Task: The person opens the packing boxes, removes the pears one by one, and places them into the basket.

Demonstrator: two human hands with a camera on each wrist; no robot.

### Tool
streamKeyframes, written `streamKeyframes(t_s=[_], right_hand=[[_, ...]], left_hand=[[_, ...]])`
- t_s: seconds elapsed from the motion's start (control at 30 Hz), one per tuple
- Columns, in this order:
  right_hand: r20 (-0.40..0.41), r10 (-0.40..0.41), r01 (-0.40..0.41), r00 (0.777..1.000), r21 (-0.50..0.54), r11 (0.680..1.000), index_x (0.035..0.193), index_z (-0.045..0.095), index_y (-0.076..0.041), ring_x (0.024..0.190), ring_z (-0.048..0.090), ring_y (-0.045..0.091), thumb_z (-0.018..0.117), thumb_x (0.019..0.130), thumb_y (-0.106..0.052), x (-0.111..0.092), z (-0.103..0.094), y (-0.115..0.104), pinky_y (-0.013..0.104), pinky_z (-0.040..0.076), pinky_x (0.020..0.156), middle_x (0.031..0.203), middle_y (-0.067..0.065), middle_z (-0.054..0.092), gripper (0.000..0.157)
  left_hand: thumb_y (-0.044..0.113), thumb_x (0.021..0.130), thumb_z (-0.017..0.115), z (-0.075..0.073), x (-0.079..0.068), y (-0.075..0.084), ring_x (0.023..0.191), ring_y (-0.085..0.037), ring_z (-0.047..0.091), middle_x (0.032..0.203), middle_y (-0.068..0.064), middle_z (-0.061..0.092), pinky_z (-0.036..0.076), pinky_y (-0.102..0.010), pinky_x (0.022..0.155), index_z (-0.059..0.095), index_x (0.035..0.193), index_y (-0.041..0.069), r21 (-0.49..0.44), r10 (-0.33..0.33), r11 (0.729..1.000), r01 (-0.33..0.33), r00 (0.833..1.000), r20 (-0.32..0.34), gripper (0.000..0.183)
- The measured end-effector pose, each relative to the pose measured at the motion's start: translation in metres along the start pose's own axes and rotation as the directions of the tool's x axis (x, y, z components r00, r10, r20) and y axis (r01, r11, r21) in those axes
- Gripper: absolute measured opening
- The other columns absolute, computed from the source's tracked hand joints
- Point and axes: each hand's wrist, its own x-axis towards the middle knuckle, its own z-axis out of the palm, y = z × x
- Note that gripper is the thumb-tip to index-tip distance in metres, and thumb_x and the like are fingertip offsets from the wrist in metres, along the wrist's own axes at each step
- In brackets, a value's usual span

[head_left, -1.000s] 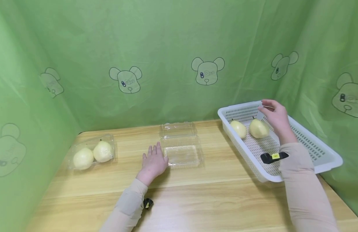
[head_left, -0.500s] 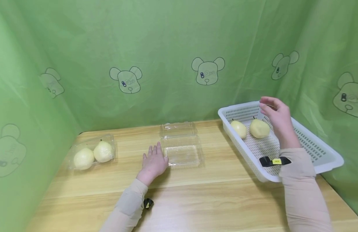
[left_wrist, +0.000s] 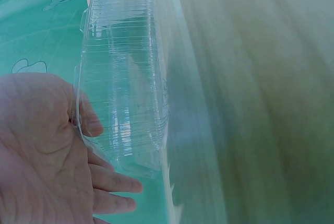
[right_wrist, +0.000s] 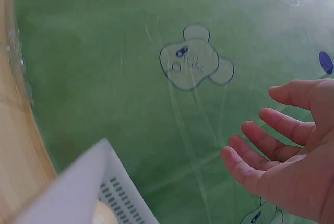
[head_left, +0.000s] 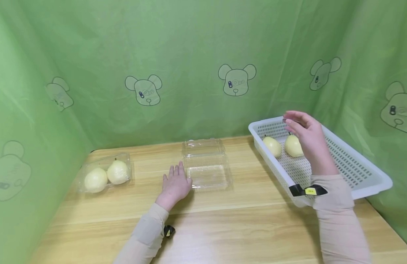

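Right hand [head_left: 307,135]: fingers loosely spread, empty, above two pale yellow pears [head_left: 272,146] in white perforated plastic basket [head_left: 361,172], frame right. Left hand [head_left: 175,185]: fingers flat on wooden tabletop [head_left: 223,220], touching open clear plastic clamshell box [head_left: 208,172], frame centre.

The head view looks forward and down from above the near edge of the counter [head_left: 223,227], taking in the whole scene. The left wrist view sits very close, facing the clear box [left_wrist: 125,78] that the head view shows at 12 o'clock [head_left: 206,172]. The right wrist view faces the backdrop, sharing the white basket [right_wrist: 78,187] at 2 o'clock [head_left: 371,179].
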Motion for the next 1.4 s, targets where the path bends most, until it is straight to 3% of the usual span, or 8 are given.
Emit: streamKeyframes(t_s=[0.2,0.5,0.8,0.93,1.0,1.1,1.23,1.4], right_hand=[[0.038,-0.042,0.04,0.998,0.038,0.998,0.128,0.054,0.003,0.105,0.06,0.008,0.065,0.092,-0.013,-0.008,0.013,-0.003,0.011,0.053,0.087,0.11,-0.006,0.065,0.041],[0.096,-0.135,0.131,0.986,0.041,0.99,0.127,0.058,-0.001,0.105,0.061,0.007,0.06,0.093,-0.003,-0.022,0.031,-0.008,0.01,0.051,0.089,0.113,-0.003,0.067,0.034],[0.126,-0.173,0.184,0.977,-0.08,0.98,0.128,0.058,0.0,0.11,0.059,0.004,0.061,0.094,-0.006,-0.037,0.054,-0.007,0.006,0.046,0.092,0.117,-0.008,0.066,0.035],[0.146,-0.175,0.201,0.974,-0.191,0.961,0.129,0.055,0.004,0.112,0.057,0.0,0.059,0.096,-0.009,-0.043,0.068,-0.003,0.005,0.045,0.093,0.117,-0.014,0.063,0.036],[0.163,-0.169,0.204,0.972,-0.235,0.95,0.129,0.053,0.006,0.113,0.056,-0.001,0.058,0.096,-0.01,-0.043,0.076,0.001,0.006,0.045,0.094,0.119,-0.011,0.062,0.037],[0.198,-0.141,0.194,0.97,-0.276,0.941,0.131,0.052,0.006,0.115,0.056,0.001,0.058,0.097,-0.012,-0.043,0.086,0.01,0.006,0.045,0.096,0.127,0.004,0.062,0.039],[0.253,-0.082,0.165,0.964,-0.328,0.93,0.134,0.051,0.003,0.122,0.056,0.016,0.059,0.097,-0.016,-0.043,0.096,0.024,0.006,0.043,0.096,0.134,0.021,0.057,0.042],[0.289,-0.054,0.158,0.956,-0.353,0.922,0.135,0.051,0.003,0.126,0.053,0.033,0.058,0.097,-0.015,-0.041,0.102,0.036,0.004,0.043,0.094,0.135,0.024,0.056,0.042]], left_hand=[[0.036,0.1,0.038,0.001,0.0,0.0,0.15,-0.04,0.016,0.16,-0.022,0.024,0.013,-0.063,0.121,0.012,0.156,0.001,-0.001,0.006,1.0,-0.006,1.0,-0.011,0.07],[0.036,0.1,0.036,0.002,0.001,-0.001,0.151,-0.039,0.014,0.16,-0.021,0.022,0.012,-0.062,0.121,0.01,0.156,0.003,-0.003,0.002,1.0,-0.002,1.0,-0.001,0.07],[0.036,0.1,0.037,0.0,0.002,0.0,0.151,-0.038,0.013,0.161,-0.02,0.021,0.011,-0.061,0.122,0.009,0.156,0.004,0.004,-0.009,1.0,0.009,1.0,0.009,0.071],[0.036,0.1,0.036,-0.001,0.001,0.0,0.151,-0.038,0.013,0.161,-0.02,0.02,0.011,-0.061,0.122,0.009,0.156,0.004,0.007,-0.008,1.0,0.008,1.0,0.013,0.071],[0.036,0.1,0.036,-0.001,0.001,0.0,0.151,-0.038,0.013,0.161,-0.02,0.02,0.011,-0.061,0.122,0.009,0.156,0.004,0.007,-0.01,1.0,0.01,1.0,0.015,0.071],[0.036,0.1,0.036,-0.002,0.001,0.0,0.151,-0.038,0.013,0.161,-0.02,0.021,0.011,-0.061,0.122,0.009,0.156,0.003,0.005,-0.013,1.0,0.013,1.0,0.014,0.071],[0.036,0.1,0.036,-0.003,0.001,-0.001,0.151,-0.038,0.013,0.161,-0.02,0.021,0.012,-0.061,0.122,0.01,0.156,0.003,0.008,-0.015,1.0,0.014,1.0,0.013,0.071],[0.037,0.1,0.036,-0.003,0.002,-0.002,0.151,-0.038,0.013,0.161,-0.021,0.02,0.011,-0.061,0.122,0.009,0.156,0.003,0.011,-0.006,1.0,0.005,1.0,0.021,0.071]])
